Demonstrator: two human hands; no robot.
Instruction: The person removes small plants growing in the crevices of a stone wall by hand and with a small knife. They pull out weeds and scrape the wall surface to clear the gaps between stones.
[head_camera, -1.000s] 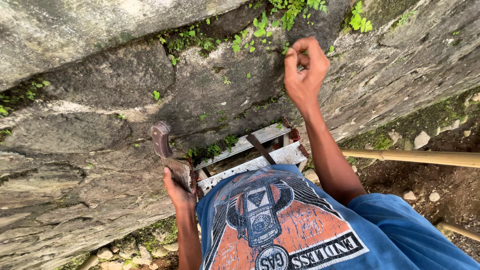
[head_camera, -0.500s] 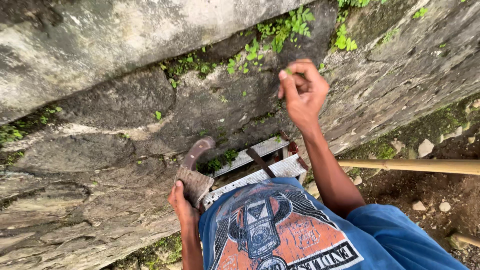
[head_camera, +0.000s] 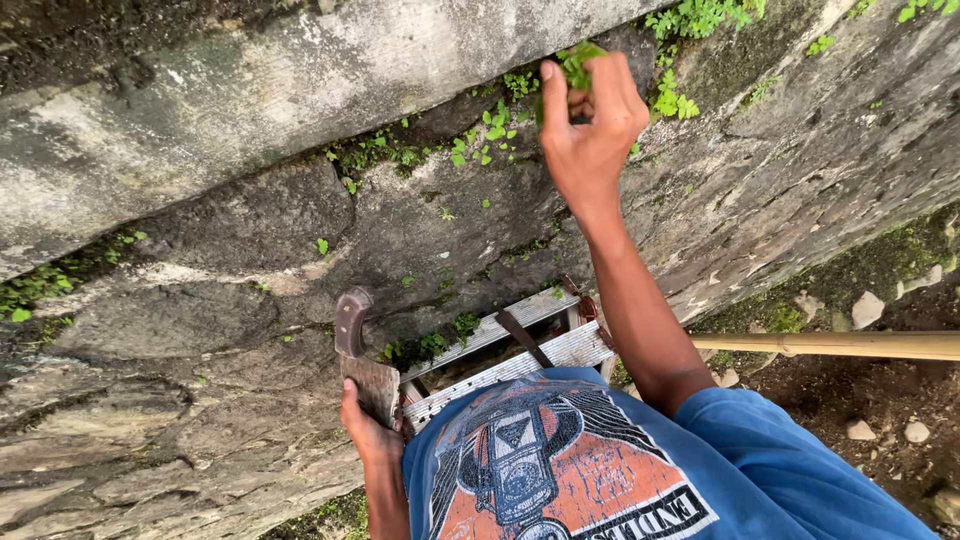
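Head view, looking down along a weathered stone wall (head_camera: 200, 230). Your right hand (head_camera: 590, 125) is raised against the upper part of the wall, fingers curled and pinched shut on a small green weed (head_camera: 577, 62); its leaves stick out above your fingertips. The weed sits at the crack between two stone courses, in a line of similar small green plants (head_camera: 480, 130) that runs left along the same joint. More green growth (head_camera: 700, 18) shows at the top edge of the wall, just right of your hand.

Your left hand (head_camera: 368, 432) is low, beside your hip, closed around the handle of a curved blade (head_camera: 358, 355). The flat rusted part of the blade rises from your fist and the hooked tip points up, lying close against the stone; whether it touches the wall cannot be told.

Between you and the wall stands a metal ladder (head_camera: 510, 345): two ribbed rungs and a dark brace are visible just above your blue printed shirt (head_camera: 600, 470). A few weeds grow on the wall just behind the upper rung.

To the right, a pale wooden pole (head_camera: 840, 345) runs level out of frame, above dark soil with scattered pale stones (head_camera: 865, 310). Moss covers the ground near the foot of the wall.
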